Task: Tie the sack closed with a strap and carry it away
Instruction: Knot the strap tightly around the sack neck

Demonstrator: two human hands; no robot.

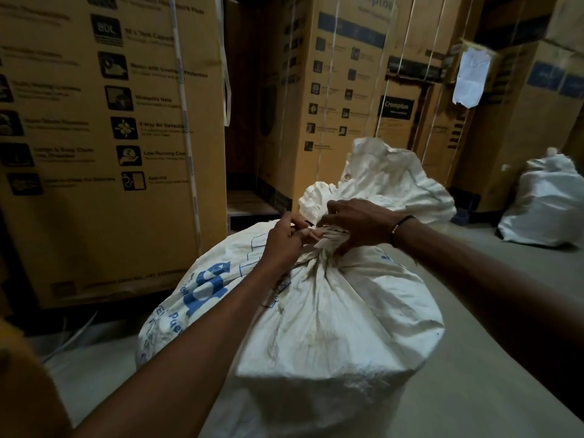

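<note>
Tall cardboard cartons [104, 147] wall in the space behind the sack [319, 314], the biggest of them just to its left. The sack itself, white woven plastic with blue print, stands on the grey floor [493, 358] in the middle of the view, full and bulging, its gathered neck pointing away from the person. Beyond that neck sits another crumpled white bag [392, 181], and a third white sack [543, 200] rests well off to the right, against the cartons there.

At the neck of the sack both hands work. The left hand [282, 245] has its fingers curled and pinches what looks like a thin, dark strap end [300, 223]; the strap is too small and blurred to follow. The right hand [357, 227] is curled around the bunched neck, holding it choked shut.

My reading is that the mouth is already gathered and the tying is under way but not finished: no completed knot can be seen, and lifting and carrying the sack away remain to be done.

Readable writing: "Crompton" on a black label on a carton behind the sack; on the big carton to its left, "80 L Tank Capacity", "Mosquito Nets", "4 Way Air Deflection", "Low Running Cost" and "Auto-Fill". The sack's blue lettering is too creased to read.
</note>
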